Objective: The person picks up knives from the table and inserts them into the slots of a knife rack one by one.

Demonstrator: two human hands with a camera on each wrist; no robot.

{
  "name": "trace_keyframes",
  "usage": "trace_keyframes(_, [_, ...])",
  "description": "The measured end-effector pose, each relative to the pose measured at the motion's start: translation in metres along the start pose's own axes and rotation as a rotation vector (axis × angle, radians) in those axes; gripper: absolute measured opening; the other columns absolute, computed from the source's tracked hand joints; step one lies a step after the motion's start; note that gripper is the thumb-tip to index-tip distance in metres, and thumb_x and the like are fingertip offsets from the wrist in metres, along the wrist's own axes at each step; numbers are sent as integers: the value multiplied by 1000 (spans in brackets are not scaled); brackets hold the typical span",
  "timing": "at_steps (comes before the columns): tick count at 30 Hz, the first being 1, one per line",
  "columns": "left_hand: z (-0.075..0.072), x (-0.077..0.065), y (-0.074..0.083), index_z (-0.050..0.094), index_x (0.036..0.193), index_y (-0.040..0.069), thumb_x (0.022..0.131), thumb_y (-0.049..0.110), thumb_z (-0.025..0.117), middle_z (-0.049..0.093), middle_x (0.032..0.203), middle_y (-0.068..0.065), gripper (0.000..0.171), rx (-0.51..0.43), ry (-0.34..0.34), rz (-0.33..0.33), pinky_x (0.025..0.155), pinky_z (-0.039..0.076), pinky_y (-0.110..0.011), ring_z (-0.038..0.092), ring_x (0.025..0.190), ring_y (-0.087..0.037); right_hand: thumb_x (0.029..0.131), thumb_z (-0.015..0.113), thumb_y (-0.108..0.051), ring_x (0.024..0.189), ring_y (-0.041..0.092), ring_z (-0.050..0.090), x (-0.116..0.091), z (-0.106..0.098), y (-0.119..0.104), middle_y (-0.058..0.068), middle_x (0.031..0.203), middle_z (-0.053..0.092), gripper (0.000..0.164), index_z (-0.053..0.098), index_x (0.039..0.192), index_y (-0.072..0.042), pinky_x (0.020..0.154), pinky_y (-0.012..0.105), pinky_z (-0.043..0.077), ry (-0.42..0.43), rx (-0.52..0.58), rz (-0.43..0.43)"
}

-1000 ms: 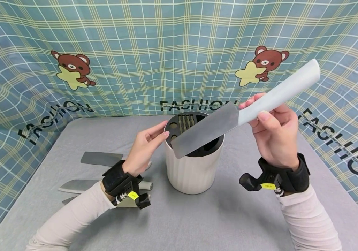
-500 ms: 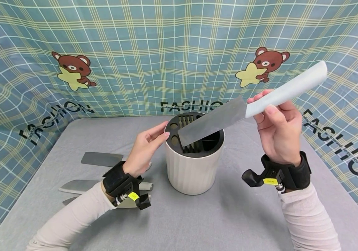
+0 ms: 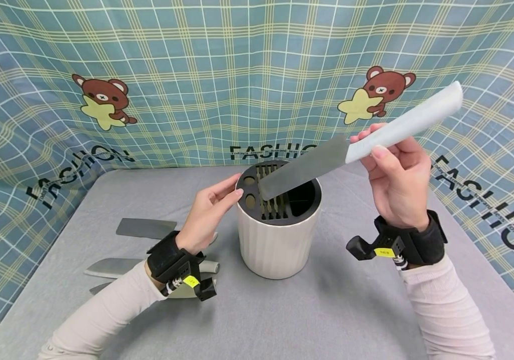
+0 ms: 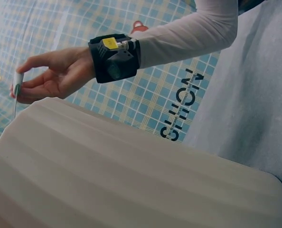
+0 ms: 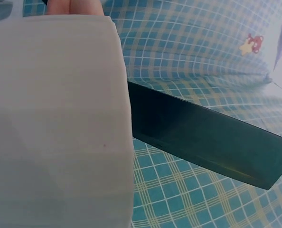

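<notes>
My right hand [image 3: 398,182] pinches a cleaver-like knife [image 3: 306,167] by its pale handle [image 3: 407,120], near the blade. Its wide grey blade slants down to the left over the slotted black top [image 3: 277,207] of a ribbed white knife holder [image 3: 275,250]. Whether the blade's tip has entered a slot, I cannot tell. With fairly straight fingers, my left hand [image 3: 207,210] touches the holder's left rim. From the left wrist, the holder's wall [image 4: 131,175] fills the lower view. In the right wrist view, the holder [image 5: 60,118] hides the blade's far end.
On the grey table, a rectangular-bladed knife [image 3: 146,228], a pointed knife [image 3: 110,266] and a partly hidden knife [image 3: 99,288] lie at the left, beside and under my left forearm. A checked cloth [image 3: 257,90] hangs behind the table.
The blade has shifted from the holder's front rim back over the slots, and my right hand has risen slightly. My left hand stays at the rim.
</notes>
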State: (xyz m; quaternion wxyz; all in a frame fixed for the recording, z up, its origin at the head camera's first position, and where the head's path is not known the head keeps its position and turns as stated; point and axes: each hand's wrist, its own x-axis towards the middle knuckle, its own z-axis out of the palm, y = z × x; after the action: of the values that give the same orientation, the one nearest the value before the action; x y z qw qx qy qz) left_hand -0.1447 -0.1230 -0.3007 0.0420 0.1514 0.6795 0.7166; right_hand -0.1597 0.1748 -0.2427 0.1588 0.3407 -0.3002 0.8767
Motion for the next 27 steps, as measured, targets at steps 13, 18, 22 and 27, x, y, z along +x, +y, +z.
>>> trace_keyframes(13, [-1, 1, -1, 36, 149, 6, 101, 12, 53, 36, 155, -7, 52, -4, -3, -6, 119, 33, -27, 34, 142, -13, 83, 49, 25, 97, 37, 65, 11, 11, -1, 27, 104, 66, 30, 54, 113, 24, 98, 43, 56, -96, -141, 40])
trace_keyframes(18, [-1, 0, 0, 36, 149, 7, 101, 11, 53, 36, 154, -6, 52, -13, -3, -10, 119, 32, -28, 35, 141, -13, 81, 49, 28, 97, 36, 66, 21, 20, -5, 28, 101, 67, 32, 55, 113, 24, 97, 42, 56, -159, -232, 70])
trace_keyframes(22, [0, 0, 1, 37, 149, 7, 100, 11, 53, 36, 155, -6, 52, -14, -2, -13, 119, 32, -27, 35, 141, -12, 80, 51, 29, 97, 33, 67, 29, 26, -8, 25, 102, 68, 34, 58, 113, 21, 94, 38, 57, -198, -316, 105])
trace_keyframes(27, [0, 1, 1, 36, 150, 6, 100, 11, 53, 35, 155, -6, 52, -12, -3, -9, 119, 33, -28, 35, 141, -14, 80, 53, 27, 97, 32, 68, 37, 33, -12, 23, 101, 69, 33, 61, 111, 18, 95, 35, 57, -229, -398, 143])
